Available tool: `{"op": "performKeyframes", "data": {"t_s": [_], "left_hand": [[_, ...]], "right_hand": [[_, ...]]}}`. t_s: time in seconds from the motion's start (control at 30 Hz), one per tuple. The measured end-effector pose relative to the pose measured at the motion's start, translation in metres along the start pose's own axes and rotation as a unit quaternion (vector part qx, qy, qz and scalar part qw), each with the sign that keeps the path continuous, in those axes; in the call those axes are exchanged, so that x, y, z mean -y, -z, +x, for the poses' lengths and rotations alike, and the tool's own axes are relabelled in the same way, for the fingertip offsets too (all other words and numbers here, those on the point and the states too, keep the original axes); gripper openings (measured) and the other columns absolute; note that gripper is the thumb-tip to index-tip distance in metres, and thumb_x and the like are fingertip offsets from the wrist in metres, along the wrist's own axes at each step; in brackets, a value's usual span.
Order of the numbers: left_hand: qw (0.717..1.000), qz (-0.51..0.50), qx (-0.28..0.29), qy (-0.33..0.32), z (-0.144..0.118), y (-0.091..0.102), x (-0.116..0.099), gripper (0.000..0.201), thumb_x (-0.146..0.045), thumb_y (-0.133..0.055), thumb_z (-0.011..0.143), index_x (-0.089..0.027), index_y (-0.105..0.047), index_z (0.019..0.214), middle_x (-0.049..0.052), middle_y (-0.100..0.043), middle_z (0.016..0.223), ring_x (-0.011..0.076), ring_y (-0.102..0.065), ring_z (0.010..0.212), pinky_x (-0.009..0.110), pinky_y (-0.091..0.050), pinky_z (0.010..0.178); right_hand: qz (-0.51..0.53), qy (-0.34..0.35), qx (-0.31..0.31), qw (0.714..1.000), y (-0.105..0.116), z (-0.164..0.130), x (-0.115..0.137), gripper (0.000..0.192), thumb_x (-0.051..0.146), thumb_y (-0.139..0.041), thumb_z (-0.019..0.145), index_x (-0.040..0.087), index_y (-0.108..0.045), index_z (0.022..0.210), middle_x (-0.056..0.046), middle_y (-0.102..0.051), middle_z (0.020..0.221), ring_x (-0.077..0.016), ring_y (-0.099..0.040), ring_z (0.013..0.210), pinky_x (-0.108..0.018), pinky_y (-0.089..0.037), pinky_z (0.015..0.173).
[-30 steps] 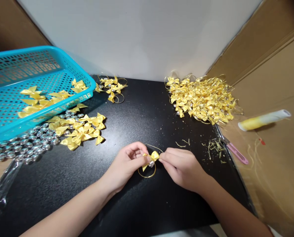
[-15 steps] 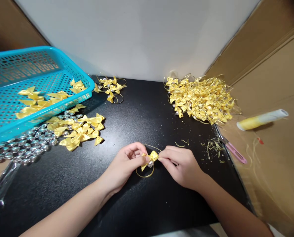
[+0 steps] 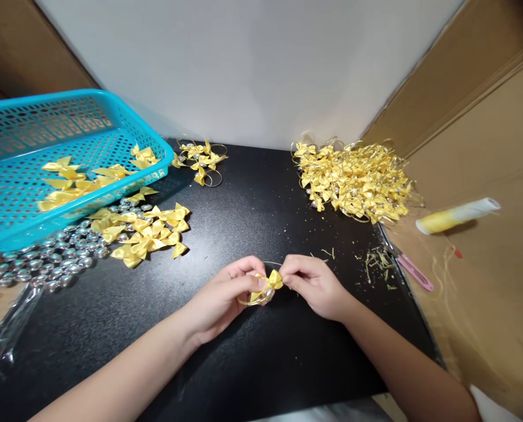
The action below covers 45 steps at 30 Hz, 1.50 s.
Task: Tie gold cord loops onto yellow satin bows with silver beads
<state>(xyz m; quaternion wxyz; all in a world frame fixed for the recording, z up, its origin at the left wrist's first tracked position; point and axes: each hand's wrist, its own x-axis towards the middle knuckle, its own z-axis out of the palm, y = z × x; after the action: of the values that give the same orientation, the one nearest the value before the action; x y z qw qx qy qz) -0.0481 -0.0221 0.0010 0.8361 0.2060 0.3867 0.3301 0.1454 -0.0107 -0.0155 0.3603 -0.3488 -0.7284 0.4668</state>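
Fingers of the left hand (image 3: 226,293) clamp a yellow bow (image 3: 276,279) above the bench (image 3: 243,366), its gold loop (image 3: 253,303) freshly tipped nearer edge-on, while those of the right hand (image 3: 314,287) pinch together at its right end, where work apparently centres.

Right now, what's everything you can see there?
Bow with gold loop: one, yellow, front centre
Basket: one, turquoise, left
Loose bows: many, yellow, in and beside the basket
Beads: dozens, silver, near the basket
Looped bows: several, yellow, back left
Bow pile: one, yellow, back right
Cord scraps: many, gold, right
Tool: one, pink handle, right edge
Tube: one, white and yellow, far right
Plastic: some, clear, left edge
Table: one, black, centre
Panel: one, pale grey, behind
Cardboard: some, brown, both sides
Left hand: one, gripping the bow
Right hand: one, at the bow's end
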Motion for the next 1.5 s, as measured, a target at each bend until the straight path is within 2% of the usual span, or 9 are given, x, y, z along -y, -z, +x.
{"op": "performKeyframes", "data": {"t_s": [0.2,0.33,0.57,0.8,1.1,1.33,1.5], "left_hand": [[1.0,-0.014,0.002,0.016,0.002,0.0,-0.001,0.018,-0.018,-0.078,0.062,-0.015,-0.06,0.066,-0.001,-0.062,0.063,0.0093,-0.054,0.058,0.021,-0.041,0.059],[0.999,-0.029,-0.007,0.034,0.003,0.0,-0.001,0.018,-0.017,-0.078,0.063,-0.014,-0.06,0.065,-0.001,-0.062,0.062,0.0084,-0.055,0.059,0.019,-0.043,0.059],[0.997,-0.057,-0.009,0.053,0.003,0.002,-0.004,0.016,-0.014,-0.078,0.061,-0.013,-0.062,0.063,0.0,-0.061,0.062,0.0076,-0.056,0.059,0.017,-0.049,0.059],[0.997,-0.045,-0.019,0.053,0.003,0.001,-0.004,0.015,-0.014,-0.078,0.061,-0.013,-0.063,0.064,0.0,-0.063,0.063,0.0078,-0.057,0.06,0.017,-0.048,0.06],[1.0,0.01,-0.015,0.014,0.003,0.002,-0.003,0.017,-0.019,-0.078,0.063,-0.015,-0.062,0.066,-0.001,-0.063,0.064,0.0084,-0.054,0.059,0.019,-0.043,0.059],[0.998,0.057,0.003,-0.041,0.001,-0.001,-0.004,0.017,-0.02,-0.078,0.066,-0.016,-0.062,0.067,-0.004,-0.061,0.058,0.0062,-0.048,0.053,0.017,-0.034,0.052],[0.993,0.082,-0.012,-0.08,0.001,0.002,-0.003,0.015,-0.02,-0.078,0.069,-0.016,-0.063,0.068,-0.004,-0.062,0.062,0.0059,-0.049,0.056,0.017,-0.034,0.053]], "right_hand": [[-0.091,0.029,-0.02,0.995,0.005,-0.002,0.009,0.019,0.019,-0.054,0.091,0.017,-0.064,0.075,0.003,-0.049,0.06,-0.008,-0.043,0.052,-0.021,-0.035,0.051],[-0.128,0.037,-0.031,0.991,0.005,-0.001,0.018,0.02,0.016,-0.052,0.09,0.017,-0.064,0.074,0.003,-0.052,0.059,-0.0076,-0.042,0.05,-0.021,-0.035,0.049],[-0.142,0.031,-0.072,0.987,0.001,-0.001,0.023,0.021,0.013,-0.053,0.088,0.017,-0.06,0.069,0.003,-0.053,0.059,-0.0072,-0.04,0.049,-0.02,-0.036,0.049],[-0.143,0.042,-0.069,0.986,-0.001,-0.004,0.023,0.019,0.01,-0.053,0.087,0.017,-0.06,0.07,0.003,-0.053,0.06,-0.007,-0.041,0.05,-0.02,-0.037,0.052],[-0.158,0.051,-0.043,0.985,0.001,-0.003,0.027,0.019,0.008,-0.053,0.086,0.016,-0.061,0.071,0.002,-0.054,0.061,-0.0072,-0.046,0.052,-0.019,-0.038,0.052],[-0.174,0.076,-0.033,0.981,0.002,-0.005,0.026,0.018,0.009,-0.052,0.088,0.016,-0.061,0.074,0.001,-0.055,0.062,-0.0086,-0.05,0.055,-0.02,-0.041,0.055],[-0.205,0.085,-0.034,0.974,0.004,-0.006,0.026,0.018,0.01,-0.051,0.089,0.016,-0.06,0.075,0.0,-0.057,0.063,-0.0096,-0.051,0.057,-0.021,-0.041,0.056]]}}
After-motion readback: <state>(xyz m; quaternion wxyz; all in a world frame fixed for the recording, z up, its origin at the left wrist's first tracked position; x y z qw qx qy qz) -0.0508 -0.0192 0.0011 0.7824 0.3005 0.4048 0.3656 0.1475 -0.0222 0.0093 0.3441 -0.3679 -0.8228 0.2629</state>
